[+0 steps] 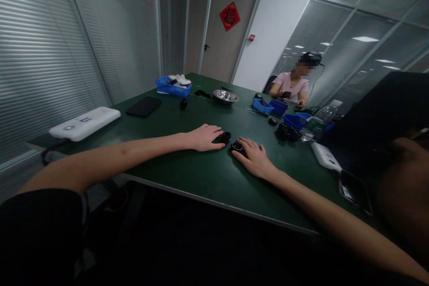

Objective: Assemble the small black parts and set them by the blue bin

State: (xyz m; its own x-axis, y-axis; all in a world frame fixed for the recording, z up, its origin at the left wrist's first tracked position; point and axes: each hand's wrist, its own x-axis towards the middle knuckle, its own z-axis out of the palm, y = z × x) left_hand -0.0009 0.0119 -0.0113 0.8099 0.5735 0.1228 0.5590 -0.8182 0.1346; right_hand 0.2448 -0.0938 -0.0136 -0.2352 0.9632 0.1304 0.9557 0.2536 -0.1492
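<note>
On the green table (pixel 187 167), my left hand (pixel 205 137) lies palm down, its thumb and fingertips at the sides of a short black cylinder (pixel 227 136) with an open top. Just to the right, my right hand (pixel 255 157) grips a low, round black part (pixel 237 146) with a ring-shaped top; thumb in front, fingers over the far side. The two parts sit close together but apart. Farther back stands another small black cylinder (pixel 183 103), touched by neither hand.
A blue basket (pixel 172 89), steel bowl (pixel 225 97) and smaller blue bins (pixel 262 106) stand at the back. Left are a black tablet-like slab (pixel 144 106) and white device (pixel 85 124). Right are black parts (pixel 287 132), a bottle (pixel 320 120) and a phone (pixel 354 191). Another person (pixel 291 85) sits opposite.
</note>
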